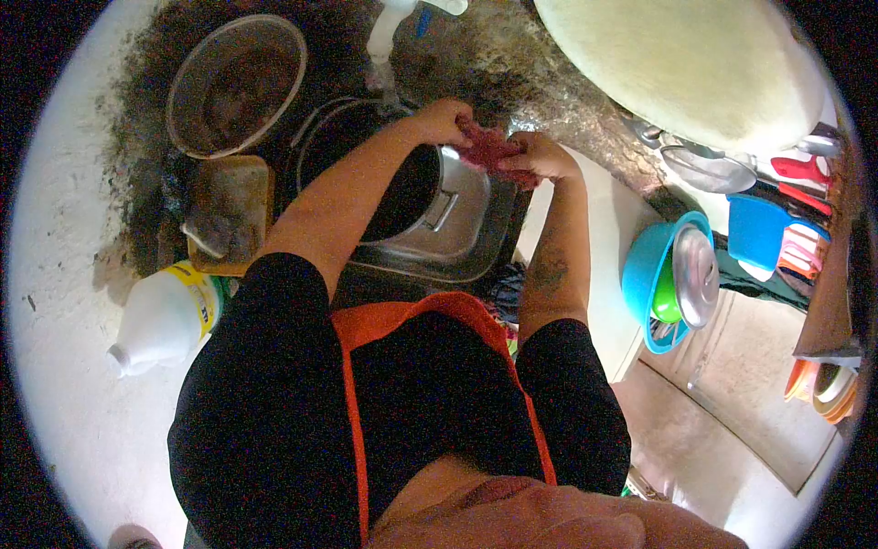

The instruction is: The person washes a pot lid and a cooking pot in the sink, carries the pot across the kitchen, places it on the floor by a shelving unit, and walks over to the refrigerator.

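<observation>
My left hand (pixel 444 124) and my right hand (pixel 549 157) are both closed on a crumpled dark red cloth (pixel 491 149), one at each end. It is held up over the right side of the sink (pixel 483 261). Below my left forearm, a large dark pot (pixel 366 165) fills the left of the sink, partly hidden by the arm. Beside it lies a shiny metal pan or lid with a handle (pixel 442 210). A white faucet (pixel 384 37) stands behind the pot, with what looks like water below its spout.
Left of the sink are a round tub (pixel 183 110), a rectangular tray (pixel 261 197) and a white jug (pixel 160 316). On the right, a blue basin (pixel 640 265) holds a green bowl and a metal lid. A large pale round lid (pixel 695 64) and several utensils are at upper right.
</observation>
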{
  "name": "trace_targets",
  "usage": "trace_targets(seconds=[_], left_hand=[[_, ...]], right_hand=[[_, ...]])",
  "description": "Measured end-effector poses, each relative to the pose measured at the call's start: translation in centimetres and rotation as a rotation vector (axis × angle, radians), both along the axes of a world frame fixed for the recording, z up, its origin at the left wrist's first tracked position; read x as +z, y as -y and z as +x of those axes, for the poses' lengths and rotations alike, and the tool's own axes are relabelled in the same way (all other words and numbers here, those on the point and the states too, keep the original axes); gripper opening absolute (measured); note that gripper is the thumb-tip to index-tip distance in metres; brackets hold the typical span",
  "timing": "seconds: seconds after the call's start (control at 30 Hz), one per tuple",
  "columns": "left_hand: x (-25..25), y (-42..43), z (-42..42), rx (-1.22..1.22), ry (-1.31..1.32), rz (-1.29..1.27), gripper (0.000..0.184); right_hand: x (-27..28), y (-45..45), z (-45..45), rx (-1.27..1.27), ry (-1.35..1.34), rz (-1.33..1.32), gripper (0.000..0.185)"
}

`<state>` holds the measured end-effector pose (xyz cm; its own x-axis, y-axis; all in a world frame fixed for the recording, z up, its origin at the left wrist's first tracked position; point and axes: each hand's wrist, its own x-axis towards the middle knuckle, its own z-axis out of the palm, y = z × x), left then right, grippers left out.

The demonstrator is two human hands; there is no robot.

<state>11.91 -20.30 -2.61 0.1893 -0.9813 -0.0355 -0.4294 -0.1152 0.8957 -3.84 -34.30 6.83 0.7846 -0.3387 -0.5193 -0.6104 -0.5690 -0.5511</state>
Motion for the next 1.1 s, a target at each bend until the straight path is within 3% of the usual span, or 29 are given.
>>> trace_targets(seconds=[0.07,0.13,0.2,0.23,0.3,0.37,0.43,0.5,0.53,0.6,0.7,0.77,0.83,0.87,0.93,0.97,1.0,1.03,1.07,1.1], left_hand=[[0.8,0.1,1.5,-0.004,0.04,0.001,0.033],[1.2,0.5,2.3,-0.009,0.081,0.007,0.03],[1.1,1.3,2.7,0.547,0.095,-0.031,0.025],[0.4,1.7,3.2,0.547,0.095,-0.03,0.025],[-1.1,2.4,3.8,0.854,-0.026,-0.239,0.021],[-1.0,1.0,4.3,0.808,0.03,-0.224,0.021],[-0.8,-1.1,5.0,0.761,0.083,-0.198,0.02],[-0.4,-3.1,6.2,0.579,-0.462,0.179,0.019],[-0.6,-4.2,6.6,0.579,-0.456,0.192,0.019],[-0.9,-5.6,6.6,0.513,-0.966,0.04,0.017],[3.2,-6.8,6.4,0.381,-0.842,-0.15,0.02],[8.4,-7.4,4.6,0.436,-0.904,-0.187,0.022],[9.9,-8.1,4.0,0.489,-0.965,-0.22,0.025],[9.9,-8.6,4.1,0.503,-0.951,-0.17,0.028],[9.2,-9.9,4.4,0.519,-0.931,-0.119,0.031],[7.3,-11.2,4.3,0.702,-0.569,-0.08,0.033],[5.1,-12.6,4.3,0.862,-0.196,-0.043,0.034],[1.5,-14.4,4.5,0.854,-0.028,0.084,0.036],[-1.3,-15.8,4.5,0.841,0.139,0.212,0.038],[-1.1,-17.1,2.8,0.859,0.298,0.239,0.041]], right_hand=[[-1.8,1.9,0.3,0.193,0.178,-0.122,0.04],[-3.3,2.6,1.6,0.136,0.079,-0.207,0.041],[-6.1,1.6,2.6,-0.259,0.532,-0.872,0.041],[-4.3,-0.4,3.7,-0.35,0.432,-1.028,0.047],[-6.4,-1.4,5.1,-0.382,0.39,-0.926,0.05],[-8.1,-2.6,7.0,-0.409,0.353,-0.82,0.052],[-9.3,-4.3,8.6,0.021,0.509,-0.738,0.049],[-9.9,-4.5,10.0,0.057,0.425,-0.832,0.047],[-9.7,-5.0,10.4,0.088,0.332,-0.927,0.046],[-8.6,-5.4,10.2,0.096,0.282,-0.86,0.043],[-8.1,-4.2,11.1,0.166,0.181,-0.691,0.038],[-9.7,-3.7,12.2,0.221,0.117,-0.569,0.036],[-11.2,-4.3,12.5,0.121,0.527,-0.568,0.033],[-10.9,-5.3,12.9,0.122,0.528,-0.564,0.033],[-9.8,-8.2,14.8,-0.304,0.633,0.939,0.03],[-9.0,-9.3,15.4,-0.303,0.634,0.943,0.03],[-8.0,-10.2,16.2,-0.382,0.541,1.134,0.026],[-7.1,-10.8,16.8,-0.46,0.44,1.321,0.023],[-5.8,-11.4,17.1,-0.458,0.442,1.323,0.023],[-4.6,-12.2,17.1,-0.389,0.449,1.471,0.02]])
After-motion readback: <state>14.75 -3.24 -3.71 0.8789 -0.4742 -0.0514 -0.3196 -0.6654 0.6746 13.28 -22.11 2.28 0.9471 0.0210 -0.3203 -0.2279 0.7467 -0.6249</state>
